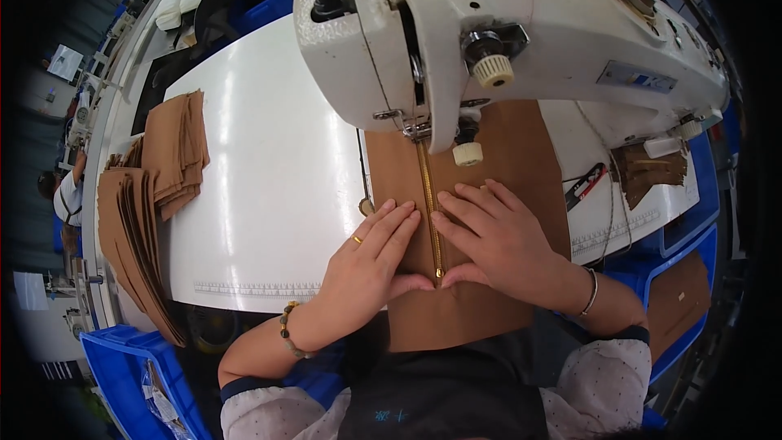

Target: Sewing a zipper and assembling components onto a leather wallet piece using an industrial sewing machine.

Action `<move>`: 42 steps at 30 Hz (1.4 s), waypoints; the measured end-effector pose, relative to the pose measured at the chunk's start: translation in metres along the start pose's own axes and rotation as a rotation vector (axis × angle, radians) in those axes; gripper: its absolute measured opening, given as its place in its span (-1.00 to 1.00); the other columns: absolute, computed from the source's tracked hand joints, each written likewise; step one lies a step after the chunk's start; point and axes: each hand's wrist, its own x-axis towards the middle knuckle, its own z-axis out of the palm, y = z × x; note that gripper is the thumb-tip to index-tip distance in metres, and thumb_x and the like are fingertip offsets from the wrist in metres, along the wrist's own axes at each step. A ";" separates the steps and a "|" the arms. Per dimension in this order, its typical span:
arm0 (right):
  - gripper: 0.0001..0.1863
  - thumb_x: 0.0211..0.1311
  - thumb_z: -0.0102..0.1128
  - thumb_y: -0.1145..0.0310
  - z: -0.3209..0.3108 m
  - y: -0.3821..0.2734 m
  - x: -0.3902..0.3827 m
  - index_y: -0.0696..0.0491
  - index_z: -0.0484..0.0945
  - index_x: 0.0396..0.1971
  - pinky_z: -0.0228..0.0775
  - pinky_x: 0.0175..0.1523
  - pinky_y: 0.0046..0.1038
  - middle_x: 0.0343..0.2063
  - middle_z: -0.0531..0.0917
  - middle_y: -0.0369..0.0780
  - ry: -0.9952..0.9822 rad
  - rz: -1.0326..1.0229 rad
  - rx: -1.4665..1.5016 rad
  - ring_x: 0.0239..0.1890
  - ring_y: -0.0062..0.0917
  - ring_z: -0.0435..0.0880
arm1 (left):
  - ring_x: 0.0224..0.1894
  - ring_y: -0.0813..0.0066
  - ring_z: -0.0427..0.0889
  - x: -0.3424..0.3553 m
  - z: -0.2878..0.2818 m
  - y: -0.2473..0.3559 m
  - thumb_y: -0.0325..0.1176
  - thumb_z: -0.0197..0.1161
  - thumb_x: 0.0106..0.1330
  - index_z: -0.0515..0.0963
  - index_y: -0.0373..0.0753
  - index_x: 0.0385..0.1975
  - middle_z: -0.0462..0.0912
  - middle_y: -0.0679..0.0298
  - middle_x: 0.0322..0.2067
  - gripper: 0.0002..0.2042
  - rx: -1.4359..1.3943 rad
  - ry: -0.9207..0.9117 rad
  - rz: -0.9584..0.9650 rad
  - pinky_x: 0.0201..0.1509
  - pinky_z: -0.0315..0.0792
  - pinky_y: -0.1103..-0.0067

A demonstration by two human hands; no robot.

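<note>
A small blue label point(636, 77) sat on the white sewing machine point(521, 24). Brown stacks point(155, 187) lay on the white table point(269, 195), with blue bins point(130, 375) around. The left hand point(371, 265) and right hand point(497, 236) lay flat, fingers together, pressing brown cloth point(505, 171) beside its gold zipper point(430, 212) under the needle.

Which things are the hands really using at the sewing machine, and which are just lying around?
In use:
- brown fabric piece, pressed flat by the left hand and right hand
- gold zipper between them
- white sewing machine

Lying about:
- stacks of brown pieces at the table's left
- red-handled snips
- blue bins
</note>
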 end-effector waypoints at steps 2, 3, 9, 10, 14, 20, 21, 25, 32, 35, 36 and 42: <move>-0.17 -0.09 0.42 -0.20 -0.001 0.000 0.001 0.13 0.61 0.09 0.34 0.37 -0.02 0.18 0.56 -0.10 -0.012 -0.004 0.000 0.27 -0.23 0.50 | 0.36 -0.04 0.47 0.001 0.000 0.000 -0.04 0.57 -0.03 0.44 -0.36 0.30 0.48 0.05 0.32 -0.13 -0.013 0.012 0.008 0.34 0.47 0.25; -0.17 -0.10 0.42 -0.20 -0.002 0.000 0.002 0.13 0.61 0.09 0.34 0.37 -0.02 0.18 0.57 -0.10 -0.020 -0.010 -0.010 0.27 -0.22 0.51 | 0.36 -0.04 0.47 0.001 -0.001 0.001 -0.03 0.56 -0.04 0.43 -0.36 0.31 0.48 0.06 0.33 -0.12 0.000 0.000 0.006 0.34 0.47 0.26; -0.16 -0.08 0.39 -0.22 -0.004 0.002 0.001 0.15 0.61 0.09 0.33 0.38 -0.03 0.16 0.59 -0.10 -0.037 -0.025 -0.025 0.25 -0.23 0.53 | 0.33 0.06 0.49 0.005 -0.003 0.007 0.04 0.46 0.05 0.47 -0.39 0.28 0.48 0.11 0.33 -0.17 0.104 -0.055 0.013 0.37 0.45 0.33; -0.16 -0.08 0.39 -0.23 -0.004 0.003 0.001 0.15 0.62 0.09 0.33 0.38 -0.02 0.16 0.59 -0.10 -0.041 -0.022 -0.022 0.25 -0.23 0.53 | 0.32 0.07 0.50 0.006 -0.003 0.008 0.05 0.45 0.05 0.48 -0.39 0.27 0.48 0.11 0.34 -0.18 0.121 -0.072 0.016 0.37 0.45 0.33; -0.14 -0.07 0.37 -0.24 -0.005 0.005 0.000 0.15 0.62 0.11 0.32 0.39 -0.02 0.17 0.59 -0.10 -0.042 -0.042 -0.039 0.26 -0.24 0.53 | 0.29 0.05 0.52 0.010 -0.004 0.010 0.04 0.50 -0.03 0.50 -0.37 0.26 0.49 0.13 0.33 -0.16 0.137 -0.054 0.031 0.33 0.45 0.30; -0.12 -0.06 0.36 -0.25 -0.007 0.006 -0.002 0.16 0.61 0.15 0.31 0.40 -0.01 0.20 0.58 -0.09 -0.065 -0.059 -0.051 0.27 -0.23 0.53 | 0.28 0.21 0.52 0.011 -0.006 0.010 0.13 0.43 0.00 0.53 -0.32 0.24 0.50 0.20 0.33 -0.17 0.229 -0.070 0.046 0.26 0.40 0.36; -0.12 -0.05 0.36 -0.25 -0.008 0.006 -0.002 0.16 0.61 0.15 0.30 0.40 -0.01 0.20 0.58 -0.09 -0.070 -0.060 -0.054 0.27 -0.22 0.52 | 0.27 0.23 0.53 0.011 -0.006 0.010 0.14 0.43 -0.01 0.54 -0.31 0.23 0.50 0.21 0.33 -0.18 0.234 -0.072 0.044 0.26 0.39 0.35; -0.12 -0.04 0.35 -0.24 -0.006 0.008 0.003 0.17 0.60 0.15 0.29 0.40 -0.01 0.21 0.57 -0.08 -0.073 -0.053 -0.070 0.27 -0.21 0.52 | 0.26 0.28 0.53 0.015 -0.006 0.007 0.16 0.44 -0.04 0.56 -0.27 0.21 0.51 0.25 0.33 -0.18 0.278 -0.065 0.047 0.27 0.36 0.30; -0.12 -0.04 0.36 -0.22 0.000 0.024 0.018 0.18 0.58 0.17 0.30 0.39 -0.02 0.16 0.58 -0.10 -0.038 -0.054 -0.078 0.28 -0.22 0.49 | 0.25 0.29 0.53 0.036 -0.010 -0.012 0.18 0.44 -0.06 0.57 -0.26 0.20 0.52 0.29 0.32 -0.17 0.277 -0.063 0.044 0.30 0.34 0.24; -0.13 -0.04 0.37 -0.21 0.002 0.031 0.025 0.17 0.59 0.16 0.30 0.39 -0.04 0.11 0.59 -0.12 -0.034 -0.049 -0.100 0.29 -0.23 0.48 | 0.24 0.28 0.54 0.044 -0.012 -0.018 0.19 0.43 -0.06 0.57 -0.24 0.21 0.54 0.29 0.29 -0.16 0.294 -0.036 0.043 0.32 0.33 0.23; -0.16 -0.04 0.38 -0.21 0.003 0.033 0.027 0.15 0.60 0.14 0.30 0.38 -0.04 0.08 0.60 -0.12 -0.024 -0.045 -0.098 0.29 -0.23 0.48 | 0.24 0.27 0.54 0.047 -0.013 -0.020 0.20 0.43 -0.06 0.57 -0.22 0.21 0.55 0.29 0.28 -0.17 0.295 -0.042 0.026 0.32 0.32 0.23; -0.33 -0.05 0.39 -0.19 0.010 0.047 0.041 0.10 0.71 -0.12 0.29 0.39 -0.06 -0.11 0.63 -0.13 0.035 -0.053 -0.111 0.22 -0.22 0.52 | 0.21 0.25 0.55 0.063 -0.016 -0.036 0.22 0.40 0.01 0.58 -0.25 0.20 0.56 0.27 0.21 -0.19 0.264 -0.029 0.011 0.33 0.34 0.13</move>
